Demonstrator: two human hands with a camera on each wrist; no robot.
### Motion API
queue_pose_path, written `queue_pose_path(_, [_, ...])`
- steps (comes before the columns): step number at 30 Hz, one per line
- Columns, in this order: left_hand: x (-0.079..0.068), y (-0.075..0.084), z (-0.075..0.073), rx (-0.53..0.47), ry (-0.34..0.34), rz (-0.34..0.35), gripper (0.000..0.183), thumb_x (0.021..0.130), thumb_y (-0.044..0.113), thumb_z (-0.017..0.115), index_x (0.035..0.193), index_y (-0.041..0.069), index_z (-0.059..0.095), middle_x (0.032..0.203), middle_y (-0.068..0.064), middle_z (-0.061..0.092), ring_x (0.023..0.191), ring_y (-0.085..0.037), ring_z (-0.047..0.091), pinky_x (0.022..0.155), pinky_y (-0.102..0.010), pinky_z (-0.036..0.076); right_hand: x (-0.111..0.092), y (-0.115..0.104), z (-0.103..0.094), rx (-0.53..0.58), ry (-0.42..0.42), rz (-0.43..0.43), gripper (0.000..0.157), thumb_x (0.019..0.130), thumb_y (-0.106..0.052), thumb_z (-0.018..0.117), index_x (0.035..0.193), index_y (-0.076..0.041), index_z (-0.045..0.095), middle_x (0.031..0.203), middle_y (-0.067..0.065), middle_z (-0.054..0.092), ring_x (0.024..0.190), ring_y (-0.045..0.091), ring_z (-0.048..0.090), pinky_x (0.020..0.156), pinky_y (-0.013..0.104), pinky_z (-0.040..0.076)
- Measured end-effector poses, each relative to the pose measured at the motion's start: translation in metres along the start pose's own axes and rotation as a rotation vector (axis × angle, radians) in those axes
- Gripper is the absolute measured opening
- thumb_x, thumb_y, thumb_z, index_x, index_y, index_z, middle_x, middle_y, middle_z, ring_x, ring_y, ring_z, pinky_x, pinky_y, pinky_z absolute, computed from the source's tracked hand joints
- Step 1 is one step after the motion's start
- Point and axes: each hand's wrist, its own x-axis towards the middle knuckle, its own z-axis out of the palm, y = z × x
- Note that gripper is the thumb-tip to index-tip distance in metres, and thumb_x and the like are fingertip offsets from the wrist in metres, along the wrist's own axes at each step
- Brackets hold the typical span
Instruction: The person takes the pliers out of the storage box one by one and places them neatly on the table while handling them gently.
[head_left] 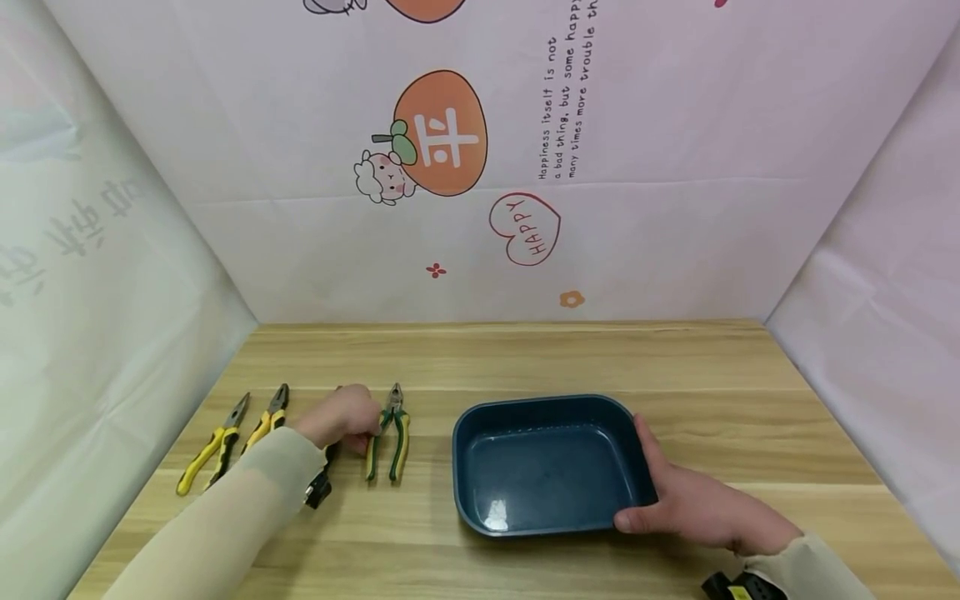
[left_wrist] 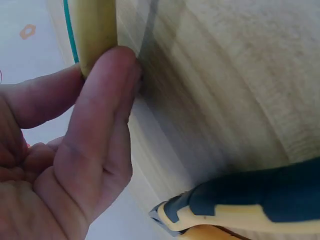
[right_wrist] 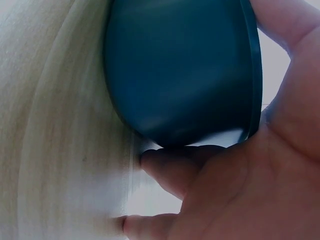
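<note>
My left hand [head_left: 347,417] reaches over the wood-grain table and pinches one handle of a pair of pliers [head_left: 402,446] with green and yellow grips. Their metal jaws point toward the back wall. In the left wrist view the thumb and fingertips meet on the yellow handle [left_wrist: 97,30]. My right hand [head_left: 686,500] holds the right end of a dark blue rectangular plastic box [head_left: 551,529], thumb at the front corner and fingers at the far side. The right wrist view shows fingers against the box's outer wall [right_wrist: 180,75].
Two yellow-and-black pliers lie at the left, one pair [head_left: 198,462] outermost, the other pair [head_left: 268,421] partly behind the left sleeve. Dark-and-yellow pliers [left_wrist: 240,210] show below the left hand in its wrist view. A printed white sheet [head_left: 637,250] hangs behind the table.
</note>
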Motion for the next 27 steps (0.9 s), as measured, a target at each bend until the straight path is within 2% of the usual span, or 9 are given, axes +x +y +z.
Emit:
queue_pose_path(4, [-0.002,0.003,-0.001,0.138,0.0,0.037,0.02,0.089,-0.002,0.061,0.069,0.001,0.059,0.066,-0.014,0.062,0.046,-0.015,0.058,0.049,-0.026,0.05,0.0,-0.001,0.001,0.008,0.001,0.009,0.13,0.085,-0.044,0.079,0.154,-0.007,-0.025,0.151,0.038,0.026,0.126,0.038,0.046,0.104,0.06,0.034])
queue_pose_path(12, [-0.008,0.007,0.0,0.375,0.002,0.136,0.031,0.094,0.002,0.058,0.064,0.003,0.062,0.054,-0.006,0.06,0.045,-0.013,0.053,0.052,-0.024,0.044,0.0,-0.002,0.002,0.027,0.003,0.025,0.13,0.084,-0.044,0.08,0.154,-0.007,-0.024,0.15,0.038,0.029,0.124,0.037,0.047,0.104,0.06,0.034])
queue_pose_path(15, [-0.012,0.01,0.0,0.428,0.026,0.15,0.036,0.096,0.006,0.058,0.06,0.005,0.06,0.055,-0.006,0.057,0.047,-0.014,0.05,0.056,-0.026,0.043,0.0,-0.002,0.004,0.024,0.016,0.022,0.13,0.084,-0.044,0.08,0.154,-0.006,-0.023,0.148,0.038,0.032,0.125,0.037,0.047,0.105,0.061,0.033])
queue_pose_path(19, [-0.028,0.019,0.003,0.433,0.081,0.122,0.04,0.1,0.018,0.057,0.062,0.007,0.057,0.06,-0.007,0.054,0.049,-0.015,0.044,0.056,-0.031,0.043,0.0,-0.003,0.006,0.021,0.029,0.025,0.132,0.083,-0.044,0.081,0.154,-0.006,-0.024,0.142,0.037,0.041,0.122,0.037,0.05,0.104,0.061,0.034])
queue_pose_path(22, [-0.047,0.028,0.006,0.436,0.13,0.12,0.035,0.102,0.027,0.057,0.091,-0.004,0.067,0.086,-0.016,0.066,0.066,-0.023,0.058,0.065,-0.04,0.051,-0.001,-0.004,0.007,0.031,0.035,0.037,0.133,0.082,-0.044,0.082,0.154,-0.006,-0.023,0.139,0.035,0.046,0.12,0.037,0.052,0.102,0.061,0.036])
queue_pose_path(24, [-0.062,0.032,0.009,0.45,0.161,0.127,0.044,0.102,0.031,0.057,0.118,-0.01,0.063,0.11,-0.025,0.065,0.089,-0.035,0.065,0.08,-0.051,0.052,-0.001,-0.004,0.006,0.032,0.047,0.027,0.129,0.083,-0.043,0.081,0.155,-0.006,-0.02,0.14,0.037,0.043,0.12,0.038,0.052,0.101,0.06,0.038])
queue_pose_path(26, [-0.076,0.034,0.012,0.463,0.196,0.145,0.056,0.102,0.033,0.058,0.137,-0.01,0.051,0.13,-0.03,0.056,0.114,-0.047,0.056,0.095,-0.06,0.044,-0.002,-0.004,0.003,0.051,0.082,0.011,0.121,0.089,-0.043,0.075,0.156,-0.008,-0.019,0.146,0.038,0.036,0.125,0.044,0.049,0.1,0.061,0.039])
queue_pose_path(27, [-0.082,0.034,0.014,0.466,0.211,0.147,0.058,0.101,0.034,0.058,0.139,-0.01,0.05,0.134,-0.031,0.053,0.122,-0.05,0.049,0.099,-0.063,0.039,-0.003,-0.004,0.001,0.061,0.114,-0.003,0.114,0.093,-0.043,0.07,0.156,-0.009,-0.019,0.147,0.039,0.032,0.127,0.047,0.046,0.099,0.062,0.04])
